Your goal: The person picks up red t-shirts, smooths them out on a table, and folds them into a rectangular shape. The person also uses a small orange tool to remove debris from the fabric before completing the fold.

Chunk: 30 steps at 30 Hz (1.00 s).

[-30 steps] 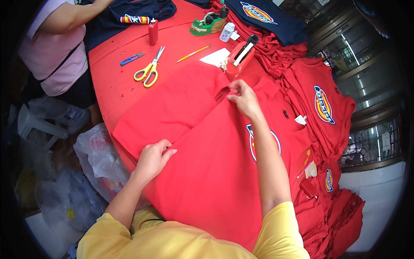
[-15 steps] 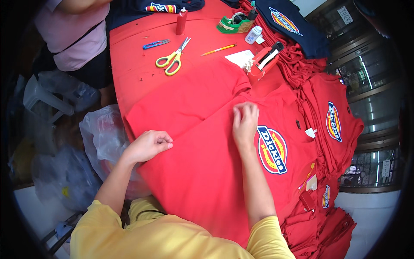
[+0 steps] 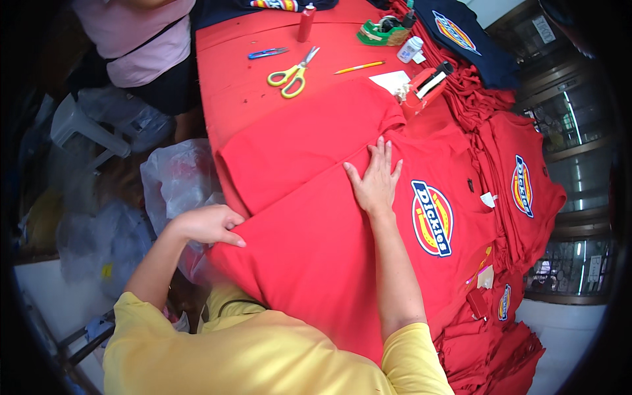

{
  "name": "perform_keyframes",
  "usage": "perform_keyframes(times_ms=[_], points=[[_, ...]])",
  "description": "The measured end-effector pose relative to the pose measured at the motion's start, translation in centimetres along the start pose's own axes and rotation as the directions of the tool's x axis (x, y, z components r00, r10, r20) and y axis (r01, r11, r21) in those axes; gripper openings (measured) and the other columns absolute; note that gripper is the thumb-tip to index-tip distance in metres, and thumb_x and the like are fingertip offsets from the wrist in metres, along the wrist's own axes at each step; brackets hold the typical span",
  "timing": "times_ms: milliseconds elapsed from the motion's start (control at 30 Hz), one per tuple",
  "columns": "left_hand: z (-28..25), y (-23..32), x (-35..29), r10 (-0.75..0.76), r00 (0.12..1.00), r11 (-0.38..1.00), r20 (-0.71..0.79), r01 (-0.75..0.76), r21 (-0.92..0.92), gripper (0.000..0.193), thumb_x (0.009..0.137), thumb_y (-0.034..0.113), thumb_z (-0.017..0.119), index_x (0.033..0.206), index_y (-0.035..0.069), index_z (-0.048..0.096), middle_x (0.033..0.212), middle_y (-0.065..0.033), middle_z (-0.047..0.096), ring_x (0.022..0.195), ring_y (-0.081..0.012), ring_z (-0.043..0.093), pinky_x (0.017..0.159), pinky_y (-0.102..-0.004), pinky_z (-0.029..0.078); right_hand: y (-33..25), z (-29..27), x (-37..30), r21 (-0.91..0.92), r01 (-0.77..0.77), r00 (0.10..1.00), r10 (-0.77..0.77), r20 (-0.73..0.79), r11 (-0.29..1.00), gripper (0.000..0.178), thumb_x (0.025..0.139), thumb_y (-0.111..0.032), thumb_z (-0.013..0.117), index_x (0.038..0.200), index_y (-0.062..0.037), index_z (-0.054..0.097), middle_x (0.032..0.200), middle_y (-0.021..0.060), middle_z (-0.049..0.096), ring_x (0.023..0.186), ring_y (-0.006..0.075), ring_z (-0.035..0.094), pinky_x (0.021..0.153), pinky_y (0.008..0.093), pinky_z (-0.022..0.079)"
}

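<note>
A red T-shirt [image 3: 309, 257] with a round blue, white and yellow printed emblem lies spread across the table in front of me. My right hand [image 3: 376, 178] rests flat on it left of the emblem, fingers spread, close to a long fold or edge. At the shirt's left edge, my left hand [image 3: 212, 225] has its fingers curled over the cloth with the thumb below, pinching the edge. Beyond that edge lies another smooth stretch of red cloth [image 3: 303, 131]; whether it is part of the same shirt I cannot tell.
Yellow-handled scissors [image 3: 288, 80], blue thread snips [image 3: 268, 52], a pencil [image 3: 359, 67], a red bottle [image 3: 306, 23], a white bottle [image 3: 410, 49] and green [image 3: 385, 31] and red [image 3: 424, 89] tape dispensers lie farther back. Red shirts [image 3: 520, 184] are piled right. A person [image 3: 141, 39] stands far left.
My right hand has gone from curled fingers to lying flat and spread on the shirt. My left hand has shifted slightly outward along the edge. The whole view has shifted a little.
</note>
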<state>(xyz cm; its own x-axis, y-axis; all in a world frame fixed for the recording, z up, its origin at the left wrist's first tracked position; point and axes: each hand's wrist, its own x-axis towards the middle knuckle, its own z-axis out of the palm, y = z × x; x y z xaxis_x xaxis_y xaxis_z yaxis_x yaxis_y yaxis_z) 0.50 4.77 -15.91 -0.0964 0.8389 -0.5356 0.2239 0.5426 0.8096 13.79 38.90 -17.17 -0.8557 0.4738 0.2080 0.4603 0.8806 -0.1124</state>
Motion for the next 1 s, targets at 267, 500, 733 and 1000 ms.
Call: perform_keyframes(times_ms=[267,500,733,1000], points=[[3.7,-5.1,-4.9,-0.007,0.978,0.858,-0.208,-0.101,-0.504,0.015,0.091,0.015,0.070,0.095,0.003,0.061,0.090,0.0027,0.063,0.081,-0.0051,0.055,0.074,-0.0219,0.045,-0.5,-0.6,-0.2,-0.008,-0.021,0.998,0.021,0.067,1.000,0.070,0.093,-0.048,0.057,0.144,-0.0024,0.040,0.159,0.0153,0.026,0.150,0.0309,0.014,0.118,0.0615,0.008],[4.8,-6.1,-6.0,-0.060,0.956,0.823,-0.288,-0.116,-0.557,0.017,0.093,0.015,0.069,0.098,0.001,0.063,0.089,-0.0007,0.065,0.084,-0.0072,0.057,0.076,-0.0245,0.047,-0.9,-0.2,-1.2,-0.092,-0.053,0.997,0.058,0.053,0.994,0.064,0.098,-0.046,0.049,0.147,-0.0062,0.040,0.157,0.0155,0.030,0.149,0.0381,0.015,0.114,0.0684,0.008],[5.5,-6.5,-5.4,-0.075,0.918,0.816,-0.390,-0.168,-0.553,0.017,0.094,0.018,0.066,0.097,0.001,0.064,0.088,-0.0006,0.064,0.082,-0.0076,0.057,0.075,-0.0254,0.047,-5.7,-3.3,-7.9,0.346,0.582,0.768,-0.638,0.064,0.735,0.052,0.096,-0.034,0.055,0.142,-0.0102,0.048,0.152,0.0156,0.039,0.144,0.0365,0.030,0.117,0.0589,0.017],[5.0,-6.7,-6.4,-0.081,0.924,0.863,-0.373,-0.122,-0.490,0.017,0.092,0.016,0.069,0.097,0.001,0.063,0.086,0.0001,0.064,0.078,-0.0072,0.057,0.071,-0.0240,0.048,0.9,-1.6,-2.3,-0.033,0.509,0.844,-0.491,0.217,0.860,0.067,0.097,-0.051,0.045,0.154,-0.0208,0.030,0.162,0.0045,0.023,0.150,0.0276,0.018,0.117,0.0640,0.008]])
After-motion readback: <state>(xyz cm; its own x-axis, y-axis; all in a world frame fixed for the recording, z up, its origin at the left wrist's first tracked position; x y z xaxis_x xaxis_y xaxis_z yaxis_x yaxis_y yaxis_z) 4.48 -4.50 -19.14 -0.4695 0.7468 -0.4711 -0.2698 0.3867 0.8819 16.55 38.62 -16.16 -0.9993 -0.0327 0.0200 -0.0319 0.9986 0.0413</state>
